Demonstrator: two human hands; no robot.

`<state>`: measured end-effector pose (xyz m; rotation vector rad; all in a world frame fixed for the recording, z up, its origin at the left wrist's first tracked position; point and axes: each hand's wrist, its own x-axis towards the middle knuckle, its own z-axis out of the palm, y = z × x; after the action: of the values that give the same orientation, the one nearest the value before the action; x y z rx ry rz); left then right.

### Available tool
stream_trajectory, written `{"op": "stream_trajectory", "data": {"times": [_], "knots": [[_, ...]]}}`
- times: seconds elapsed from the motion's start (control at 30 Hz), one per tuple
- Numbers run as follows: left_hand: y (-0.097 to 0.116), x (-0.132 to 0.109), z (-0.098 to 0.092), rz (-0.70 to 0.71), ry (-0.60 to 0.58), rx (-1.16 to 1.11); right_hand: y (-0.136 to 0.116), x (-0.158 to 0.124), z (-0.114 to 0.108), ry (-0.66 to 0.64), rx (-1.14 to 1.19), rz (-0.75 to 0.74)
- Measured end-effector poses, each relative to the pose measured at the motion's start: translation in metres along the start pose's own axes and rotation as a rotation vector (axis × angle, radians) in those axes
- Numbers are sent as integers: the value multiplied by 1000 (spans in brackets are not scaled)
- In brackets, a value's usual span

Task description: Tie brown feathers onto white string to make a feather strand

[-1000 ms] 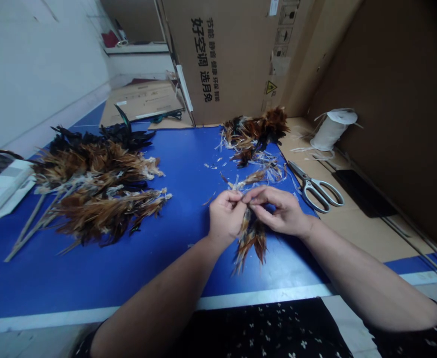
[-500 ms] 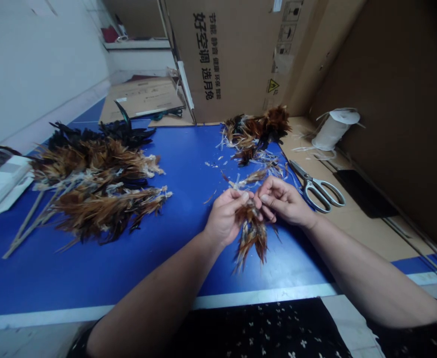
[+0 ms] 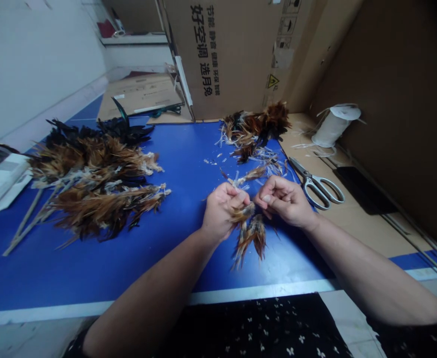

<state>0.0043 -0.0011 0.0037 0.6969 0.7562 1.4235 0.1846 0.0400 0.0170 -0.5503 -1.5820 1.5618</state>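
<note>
My clothing: dark with small white figures [image 3: 259,328], cut off by the bottom edge; both sleeves mostly out of view.
My forearms: come in from the lower left and lower right corners, slanting inward, hands nearly meeting.
Tabletop: blue [image 3: 136,278], pale strip along the near edge, partly covered by my arms.
Loose feathers: brown bunch [image 3: 255,237] just below my hands, tips toward me; upper end partly behind the held tuft.
Left hand: mine [image 3: 220,211], nearly closed, thumb pressed over curled fingers, holding a small feather tuft [image 3: 243,214]; its gripped end is hidden.
Right hand: mine [image 3: 287,201], fingers curled, thumb and index drawn close together beside the tuft's end; can't tell if they pinch anything, too small.
Left pile: brown and black feathers [image 3: 99,204], well apart from my left hand; pale sticks [image 3: 26,223] run partly under it.
White item: left edge [image 3: 7,181], cut off; dark thing above it unclear.
Scissors: silver handles [image 3: 320,191], near my right wrist, blades pointing away.
Single feather piece: [image 3: 254,173] behind my hands, lower part partly covered.
Black flat thing: [image 3: 365,189] on cardboard at right, can't make out what.
Far feather clump: [image 3: 257,127], clear scraps in front, hard to separate.
Spool: white [image 3: 332,129], standing tilted, loose strands around.
Cardboard: big printed panel [image 3: 236,59], top cut off.
</note>
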Motion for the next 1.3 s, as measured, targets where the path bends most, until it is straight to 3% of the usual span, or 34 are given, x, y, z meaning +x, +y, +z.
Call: {"op": "stream_trajectory", "data": {"times": [0.33, 0.57, 0.93, 1.17, 1.3], "knots": [[-1, 7, -4, 29, -41, 44, 5, 2, -1, -38, 25, 20], [0, 9, -7, -36, -13, 61, 7, 6, -8, 38, 21, -34], [-7, 11, -10, 45, 35, 211, 9, 6, -7, 113, -87, 28], [-7, 8, -9, -150, -108, 58, 13, 9, -7, 194, -109, -47], [-10, 9, -10, -188, -51, 61, 13, 9, -4, 181, -149, -59]]}}
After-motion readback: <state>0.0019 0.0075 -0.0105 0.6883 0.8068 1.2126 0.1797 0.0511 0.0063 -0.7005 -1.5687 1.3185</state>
